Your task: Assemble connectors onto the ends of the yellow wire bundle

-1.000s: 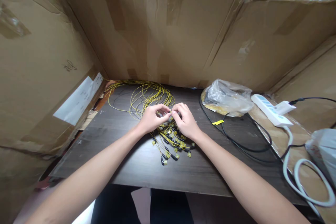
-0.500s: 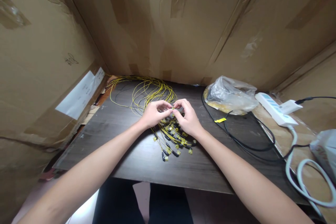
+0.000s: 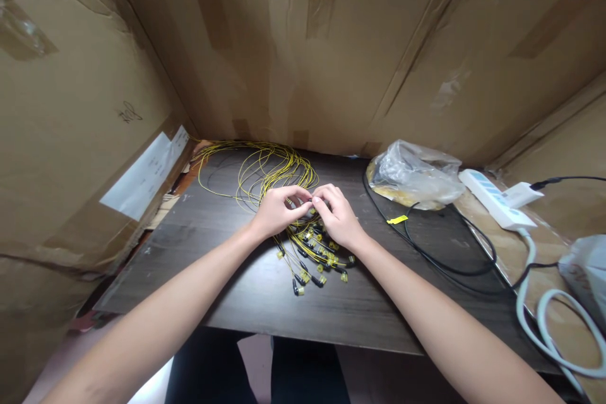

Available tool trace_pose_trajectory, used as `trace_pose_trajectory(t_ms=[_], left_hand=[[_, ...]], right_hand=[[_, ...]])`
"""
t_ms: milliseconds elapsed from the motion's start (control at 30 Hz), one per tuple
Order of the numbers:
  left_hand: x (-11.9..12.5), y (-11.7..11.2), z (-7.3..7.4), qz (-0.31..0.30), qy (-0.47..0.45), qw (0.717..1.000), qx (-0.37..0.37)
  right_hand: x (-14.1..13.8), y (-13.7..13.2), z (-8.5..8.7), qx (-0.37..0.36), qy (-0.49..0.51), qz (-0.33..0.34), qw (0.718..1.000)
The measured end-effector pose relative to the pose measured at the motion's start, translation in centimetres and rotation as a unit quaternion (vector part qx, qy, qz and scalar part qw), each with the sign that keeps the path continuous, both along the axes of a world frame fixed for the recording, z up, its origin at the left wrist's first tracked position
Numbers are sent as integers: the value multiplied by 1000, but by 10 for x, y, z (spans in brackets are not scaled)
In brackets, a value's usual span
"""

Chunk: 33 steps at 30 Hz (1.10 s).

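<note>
My left hand (image 3: 283, 209) and my right hand (image 3: 337, 214) meet fingertip to fingertip above the table, each closed in a pinch. What sits between the fingertips is small and mostly covered; I cannot make out its kind. Just below them lies a cluster of black connectors with clear yellow pieces (image 3: 318, 280) at the ends of thin yellow cables. The yellow cables (image 3: 272, 161) run in loose loops from under my hands to the back left of the table.
Cardboard walls (image 3: 293, 63) surround the dark wooden table (image 3: 237, 297). At the right are a clear plastic bag (image 3: 416, 170), a black cable with a yellow tag (image 3: 396, 219) and a white power strip (image 3: 497, 199) with a plugged-in adapter. A white paper label (image 3: 142, 173) is on the left wall.
My fingertips have drawn closer together, covering the small yellowish piece glimpsed between them before. The cables and connectors lie nearly as they were; the view has shifted slightly.
</note>
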<state>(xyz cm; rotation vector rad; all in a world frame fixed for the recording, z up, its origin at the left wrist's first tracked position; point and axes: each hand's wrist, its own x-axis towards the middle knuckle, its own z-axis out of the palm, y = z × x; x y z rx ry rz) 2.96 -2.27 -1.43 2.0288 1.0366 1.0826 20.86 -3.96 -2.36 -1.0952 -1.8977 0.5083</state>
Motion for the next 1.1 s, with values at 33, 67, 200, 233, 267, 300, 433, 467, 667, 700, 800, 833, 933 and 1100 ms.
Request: trace_pose_trajectory(t_ms=[33,67,200,233,267,300,433,467,667,700,800,833,933,1100], left_hand=[[0,0,0,-1,0,1000,2],[0,-1,0,-3,1,1000,5],[2,-3,-1,-7,-3,1000,18],[2,-4,-1,-8,-5,1000,17],[2,-4,-1,-8,-8,1000,16],[3,-4,-1,-7,-12,1000,13],[2,-2,-1,2,-22,1000,2],[1,-2,-1,3,-22,1000,1],[1,-2,0,-10,-15,1000,14],[1,-2,0,-12,-14,1000,18],[1,-3,-1,-17,-13,999,36],[1,-3,-1,-17,-13,999,41],[1,-3,-1,-18,-9,999,50],[0,-2,-1,-6,-16,999,28]], right_hand=[[0,0,0,-1,1,2,1000],[0,0,0,-2,0,3,1000],[-1,0,-1,-16,-19,2,1000],[-1,0,-1,-19,-24,1,1000],[-1,0,-1,-20,-27,-1,999],[-1,0,-2,-20,-29,-1,999],[1,0,-1,-9,-17,5,1000],[1,0,-1,-7,-12,7,1000],[2,4,-3,-15,34,24,999],[2,4,-3,-20,40,26,999],[2,4,-3,-27,42,31,998],[2,4,-3,-28,38,31,998],[0,2,-1,-32,11,23,999],[-1,1,-1,-46,-19,3,999]])
